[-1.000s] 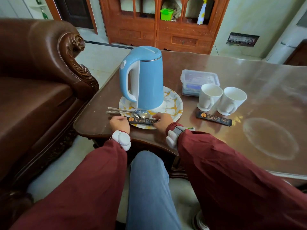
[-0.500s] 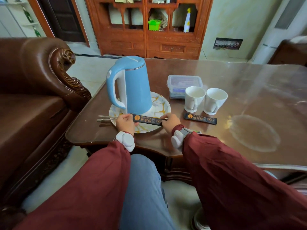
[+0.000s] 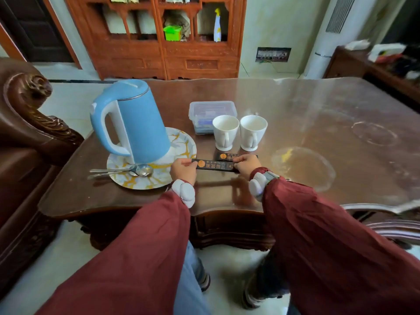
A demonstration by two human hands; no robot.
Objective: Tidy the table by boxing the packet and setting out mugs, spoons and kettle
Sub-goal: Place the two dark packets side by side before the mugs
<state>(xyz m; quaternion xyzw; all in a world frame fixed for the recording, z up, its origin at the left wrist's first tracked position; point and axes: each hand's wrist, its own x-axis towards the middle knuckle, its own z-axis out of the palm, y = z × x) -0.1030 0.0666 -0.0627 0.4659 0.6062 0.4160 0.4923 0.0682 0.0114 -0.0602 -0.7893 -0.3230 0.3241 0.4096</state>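
A long black packet point(image 3: 213, 165) is held level just above the table, my left hand point(image 3: 183, 170) pinching its left end and my right hand point(image 3: 247, 164) pinching its right end. A second black packet point(image 3: 227, 156) lies on the table right behind it, in front of two white mugs point(image 3: 225, 131) point(image 3: 252, 132). Behind the mugs stands a clear lidded plastic box point(image 3: 211, 110). The blue kettle point(image 3: 130, 121) stands on a white and gold plate point(image 3: 179, 146), with two spoons point(image 3: 127, 171) lying across the plate's front left edge.
The brown table point(image 3: 306, 105) carries pale ring marks at right. A leather sofa arm point(image 3: 34, 114) stands close on the left. A wooden cabinet point(image 3: 159, 37) lines the far wall. My knees lie below the table's front edge.
Both hands have lifted the packet off the plate's front edge and carried it to the right, in front of the mugs. The camera has tilted up.
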